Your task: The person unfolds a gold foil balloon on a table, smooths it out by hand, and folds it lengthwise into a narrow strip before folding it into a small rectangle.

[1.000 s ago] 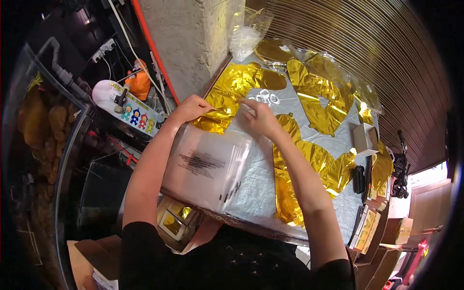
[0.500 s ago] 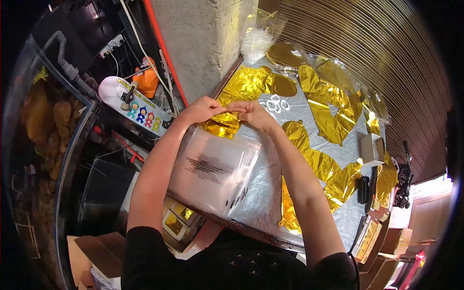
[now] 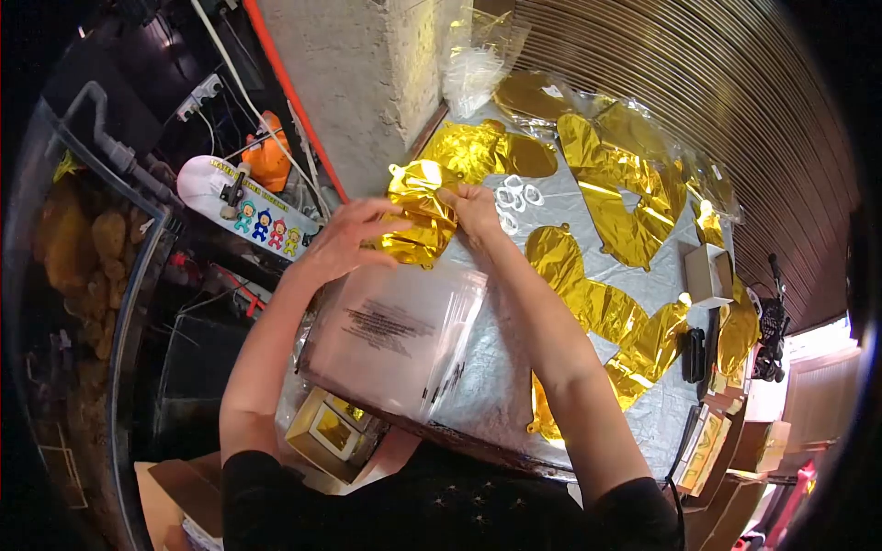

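A folded gold foil balloon [image 3: 421, 213] lies just beyond a stack of clear plastic bags [image 3: 390, 344] with dark printed text. My right hand [image 3: 475, 211] pinches the balloon's right edge between thumb and fingers. At its left side is my left hand [image 3: 347, 241], fingers spread and slightly blurred, the fingertips overlapping the foil's edge. Small white rings [image 3: 514, 195] sit in a cluster just right of my right hand. Another crumpled gold foil balloon [image 3: 469, 151] rests behind, and a long bent gold foil balloon [image 3: 597, 308] spreads out to the right of my right forearm.
A gold foil number balloon [image 3: 634, 197] lies at the far side by the ribbed shutter [image 3: 698, 83]. White straws [image 3: 473, 78] in a bag stand by the concrete pillar [image 3: 349, 83]. A small open box [image 3: 708, 275] is on the right; a skateboard [image 3: 243, 202] is on the left.
My left hand has let go of the foil and drawn back left with its fingers spread. The balloon has opened out larger, while my right hand keeps its pinch.
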`<state>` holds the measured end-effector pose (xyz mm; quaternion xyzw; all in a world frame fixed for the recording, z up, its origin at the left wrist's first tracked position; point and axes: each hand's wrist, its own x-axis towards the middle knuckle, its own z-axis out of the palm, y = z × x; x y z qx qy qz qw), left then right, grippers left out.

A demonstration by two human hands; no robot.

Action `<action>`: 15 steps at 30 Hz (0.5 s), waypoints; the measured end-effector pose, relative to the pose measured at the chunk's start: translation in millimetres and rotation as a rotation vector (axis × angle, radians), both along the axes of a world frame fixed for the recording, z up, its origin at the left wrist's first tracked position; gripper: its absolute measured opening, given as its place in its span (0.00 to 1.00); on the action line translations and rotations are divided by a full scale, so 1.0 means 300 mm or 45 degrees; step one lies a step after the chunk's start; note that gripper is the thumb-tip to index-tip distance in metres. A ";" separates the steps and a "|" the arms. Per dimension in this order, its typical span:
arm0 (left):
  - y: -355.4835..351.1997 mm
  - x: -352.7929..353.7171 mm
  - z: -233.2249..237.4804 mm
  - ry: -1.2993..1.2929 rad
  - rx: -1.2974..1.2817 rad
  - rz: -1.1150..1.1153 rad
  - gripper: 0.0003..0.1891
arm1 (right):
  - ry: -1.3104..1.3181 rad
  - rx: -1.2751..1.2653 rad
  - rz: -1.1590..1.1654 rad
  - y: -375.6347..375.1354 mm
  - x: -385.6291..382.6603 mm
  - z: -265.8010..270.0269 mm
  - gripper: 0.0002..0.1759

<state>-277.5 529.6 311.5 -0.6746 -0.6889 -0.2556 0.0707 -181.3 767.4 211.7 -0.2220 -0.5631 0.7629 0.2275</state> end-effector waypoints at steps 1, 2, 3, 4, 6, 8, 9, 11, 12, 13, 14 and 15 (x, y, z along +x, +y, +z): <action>-0.017 -0.007 -0.005 -0.070 -0.098 -0.082 0.27 | -0.002 0.052 0.011 0.002 0.006 -0.003 0.05; -0.031 -0.011 -0.015 -0.141 -0.197 -0.159 0.23 | -0.008 0.043 0.012 0.005 0.009 -0.004 0.05; -0.032 -0.012 -0.030 -0.146 -0.206 -0.154 0.23 | -0.025 0.090 0.052 0.008 0.009 -0.002 0.03; -0.025 -0.011 -0.040 -0.153 -0.248 -0.166 0.20 | -0.039 0.137 0.096 0.000 0.009 0.007 0.05; -0.019 -0.018 -0.065 -0.163 -0.289 -0.178 0.17 | -0.052 0.114 0.102 -0.021 0.019 0.025 0.06; 0.007 -0.023 -0.082 -0.172 -0.216 -0.206 0.11 | 0.007 0.251 0.081 -0.024 0.023 0.020 0.06; 0.020 -0.027 -0.089 -0.172 -0.213 -0.215 0.11 | 0.004 0.255 0.072 -0.020 0.022 0.020 0.06; 0.042 -0.021 -0.085 -0.523 -0.141 0.060 0.11 | -0.038 0.396 0.064 -0.020 0.018 0.016 0.07; 0.053 -0.028 -0.079 -0.524 -0.143 0.060 0.11 | 0.016 0.242 0.123 -0.020 0.023 0.013 0.08; 0.070 -0.039 -0.059 -0.678 -0.243 0.244 0.12 | 0.015 0.241 0.125 -0.025 0.027 0.020 0.08; 0.086 -0.040 -0.031 -0.829 -0.343 0.430 0.13 | 0.023 0.225 0.119 -0.026 0.028 0.025 0.08; 0.101 -0.032 -0.005 -0.920 -0.358 0.442 0.12 | 0.031 0.208 0.111 -0.029 0.029 0.030 0.08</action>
